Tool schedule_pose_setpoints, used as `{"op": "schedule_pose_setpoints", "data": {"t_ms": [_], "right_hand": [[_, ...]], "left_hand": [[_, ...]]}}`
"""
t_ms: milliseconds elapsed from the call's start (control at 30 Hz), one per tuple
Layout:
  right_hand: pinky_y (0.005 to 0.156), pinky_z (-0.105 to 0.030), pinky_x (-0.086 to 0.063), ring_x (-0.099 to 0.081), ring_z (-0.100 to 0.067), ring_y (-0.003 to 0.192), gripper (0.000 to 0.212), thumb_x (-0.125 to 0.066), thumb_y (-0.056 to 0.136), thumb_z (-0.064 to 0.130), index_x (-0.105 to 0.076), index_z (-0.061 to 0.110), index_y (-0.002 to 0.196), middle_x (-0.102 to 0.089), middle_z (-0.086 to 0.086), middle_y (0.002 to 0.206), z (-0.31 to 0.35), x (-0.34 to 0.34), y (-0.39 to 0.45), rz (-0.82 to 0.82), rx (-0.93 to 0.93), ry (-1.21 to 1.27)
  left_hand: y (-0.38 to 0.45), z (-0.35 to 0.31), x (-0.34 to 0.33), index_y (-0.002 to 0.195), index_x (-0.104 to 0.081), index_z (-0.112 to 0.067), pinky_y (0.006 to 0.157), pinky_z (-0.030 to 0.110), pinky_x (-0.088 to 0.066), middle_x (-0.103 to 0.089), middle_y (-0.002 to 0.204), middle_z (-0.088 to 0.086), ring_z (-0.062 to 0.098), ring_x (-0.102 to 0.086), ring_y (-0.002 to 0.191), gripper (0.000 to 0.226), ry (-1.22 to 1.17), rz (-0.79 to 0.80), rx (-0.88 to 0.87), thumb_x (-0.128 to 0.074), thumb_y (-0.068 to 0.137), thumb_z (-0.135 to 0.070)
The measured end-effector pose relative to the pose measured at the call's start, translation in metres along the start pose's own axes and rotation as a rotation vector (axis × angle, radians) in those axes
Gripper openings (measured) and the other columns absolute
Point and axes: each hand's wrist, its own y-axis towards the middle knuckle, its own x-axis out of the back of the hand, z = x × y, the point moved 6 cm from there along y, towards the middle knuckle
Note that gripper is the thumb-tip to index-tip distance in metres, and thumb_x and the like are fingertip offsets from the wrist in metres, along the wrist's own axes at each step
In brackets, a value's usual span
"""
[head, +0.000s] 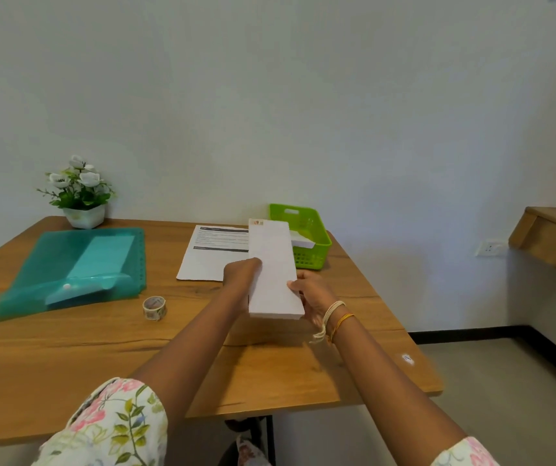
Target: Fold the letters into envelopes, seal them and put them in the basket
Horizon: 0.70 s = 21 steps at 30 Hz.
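Observation:
A long white envelope (273, 264) is held above the wooden table (68, 358), its far end pointing toward the green basket (317, 253). A small patterned sticker shows at its far end. My left hand (241, 280) grips its left edge and my right hand (313, 297) grips its right edge near the close end. The green basket stands at the table's far right corner with a white envelope (303, 242) lying inside. A printed letter (212, 253) lies flat on the table, to the left of the basket.
A teal plastic folder (78, 267) holding a pale envelope lies at the left. A roll of patterned tape (154, 307) stands near it. A potted white flower (79, 196) sits at the far left corner. Another wooden surface (552, 237) juts in at right.

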Motion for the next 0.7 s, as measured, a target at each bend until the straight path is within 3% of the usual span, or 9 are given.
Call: {"op": "schedule_pose_setpoints", "data": {"t_ms": [100,200,333,433,500,633,700], "right_hand": [[0.073,-0.039,-0.052,-0.060,-0.027,0.080,0.017,-0.048,0.089,-0.009,-0.058,0.003,0.098,-0.062,-0.022,0.105,0.021,0.005,0.008,-0.084,0.066,0.024],[0.079,-0.045,-0.052,-0.059,-0.030,0.091,0.018,-0.050,0.090,-0.005,-0.058,0.003,0.104,-0.062,-0.024,0.117,0.048,0.017,0.019,-0.170,0.100,-0.001],[0.062,-0.037,-0.050,-0.057,-0.029,0.086,0.024,-0.050,0.092,0.000,-0.058,0.002,0.114,-0.061,-0.019,0.112,0.075,0.029,0.031,-0.225,0.090,-0.108],[0.057,-0.034,-0.052,-0.054,-0.027,0.087,0.027,-0.050,0.094,0.003,-0.055,0.002,0.120,-0.059,-0.017,0.110,0.086,0.033,0.041,-0.231,0.081,-0.114],[0.049,-0.022,-0.052,-0.054,-0.025,0.086,0.024,-0.051,0.094,0.005,-0.057,0.002,0.117,-0.058,-0.013,0.107,0.090,0.034,0.047,-0.229,0.075,-0.136],[0.054,-0.034,-0.053,-0.056,-0.022,0.066,0.020,-0.050,0.092,0.002,-0.052,0.007,0.112,-0.058,-0.013,0.092,0.083,0.035,0.061,-0.200,-0.074,-0.073],[0.047,-0.031,-0.054,-0.056,-0.020,0.061,0.024,-0.050,0.093,-0.001,-0.050,0.005,0.115,-0.057,-0.012,0.078,0.082,0.037,0.070,-0.209,-0.088,-0.056]], "left_hand": [[-0.001,-0.008,-0.005,0.117,-0.053,-0.010,0.079,0.039,-0.057,-0.062,0.106,0.011,0.029,-0.062,0.094,0.036,0.105,0.084,-0.018,-0.063,0.089,-0.030],[-0.004,-0.014,-0.011,0.118,-0.052,-0.010,0.055,0.028,-0.056,-0.063,0.107,0.016,0.026,-0.067,0.078,0.048,0.234,0.254,0.040,-0.068,0.086,-0.042],[0.006,-0.030,-0.025,0.119,-0.057,-0.002,0.048,0.022,-0.052,-0.072,0.089,0.010,0.014,-0.069,0.061,0.041,0.166,0.298,0.067,-0.071,0.086,-0.024],[0.021,-0.040,-0.039,0.115,-0.058,0.001,0.046,0.021,-0.054,-0.071,0.091,0.013,0.012,-0.070,0.057,0.034,0.095,0.250,0.074,-0.070,0.086,-0.011],[0.032,-0.046,-0.048,0.113,-0.059,0.003,0.044,0.020,-0.053,-0.071,0.097,0.016,0.013,-0.070,0.060,0.031,0.100,0.235,0.062,-0.069,0.086,-0.008],[0.055,-0.057,-0.064,0.110,-0.057,0.005,0.041,0.020,-0.052,-0.069,0.090,0.014,0.012,-0.068,0.053,0.027,0.094,0.222,0.036,-0.068,0.087,-0.005],[0.065,-0.061,-0.071,0.097,-0.056,0.003,0.043,0.020,-0.054,-0.067,0.081,0.011,0.011,-0.067,0.049,0.016,0.084,0.225,0.032,-0.067,0.087,-0.003]]}}
